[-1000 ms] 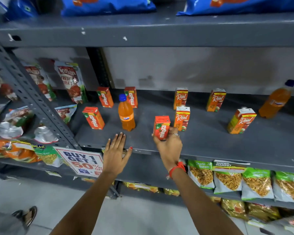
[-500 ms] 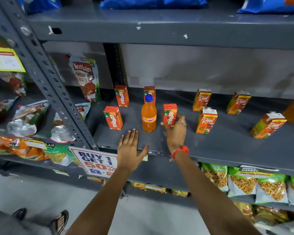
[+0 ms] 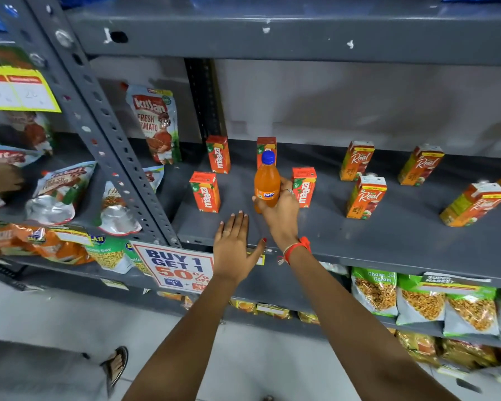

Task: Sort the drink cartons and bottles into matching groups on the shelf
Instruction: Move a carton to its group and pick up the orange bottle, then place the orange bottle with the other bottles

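My right hand is wrapped around an orange Fanta bottle with a blue cap, standing on the grey shelf. Red Maaza cartons stand around it: one at front left, one right behind my hand, and two at the back. Orange Real cartons stand further right, and one leans at the far right. My left hand rests flat on the shelf's front edge, fingers spread, holding nothing.
A slanted perforated upright divides off the left bay with ketchup pouches. A "Buy 1 Get 1" sign hangs on the shelf edge. Snack bags fill the shelf below. Another person's sandalled foot is on the floor at left.
My right hand let go of the Maaza carton, left it standing right of the bottle, and closed on the Fanta bottle. The view shifted left.
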The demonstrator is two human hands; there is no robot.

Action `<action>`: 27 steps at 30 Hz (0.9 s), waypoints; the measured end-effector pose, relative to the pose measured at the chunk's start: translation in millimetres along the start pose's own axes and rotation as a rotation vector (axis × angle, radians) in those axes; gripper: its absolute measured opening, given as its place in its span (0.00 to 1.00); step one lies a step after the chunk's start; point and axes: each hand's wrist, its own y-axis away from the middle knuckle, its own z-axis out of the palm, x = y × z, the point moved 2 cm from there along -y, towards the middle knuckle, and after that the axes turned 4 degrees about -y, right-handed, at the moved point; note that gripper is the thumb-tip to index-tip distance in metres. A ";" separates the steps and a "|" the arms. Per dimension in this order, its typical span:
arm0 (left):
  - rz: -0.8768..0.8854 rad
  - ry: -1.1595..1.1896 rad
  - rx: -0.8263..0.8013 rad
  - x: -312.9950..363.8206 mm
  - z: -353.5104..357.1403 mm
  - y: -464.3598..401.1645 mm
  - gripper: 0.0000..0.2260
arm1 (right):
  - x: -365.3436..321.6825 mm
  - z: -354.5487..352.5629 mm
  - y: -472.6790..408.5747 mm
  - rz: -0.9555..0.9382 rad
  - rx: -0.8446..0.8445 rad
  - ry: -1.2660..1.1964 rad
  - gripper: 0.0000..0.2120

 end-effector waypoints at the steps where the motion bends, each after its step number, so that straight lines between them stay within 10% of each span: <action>1: 0.003 -0.005 -0.005 0.2 -0.2 0.0 0.32 | 1.0 -2.2 1.6 -0.005 0.004 -0.008 0.27; 16: -0.048 -0.114 -0.021 30.8 -0.2 -1.5 0.35 | 34.4 -158.1 34.8 0.013 0.424 -0.004 0.28; 27: 0.087 -0.008 -0.062 183.5 26.2 5.3 0.34 | 50.1 -347.8 17.1 0.026 0.761 0.078 0.26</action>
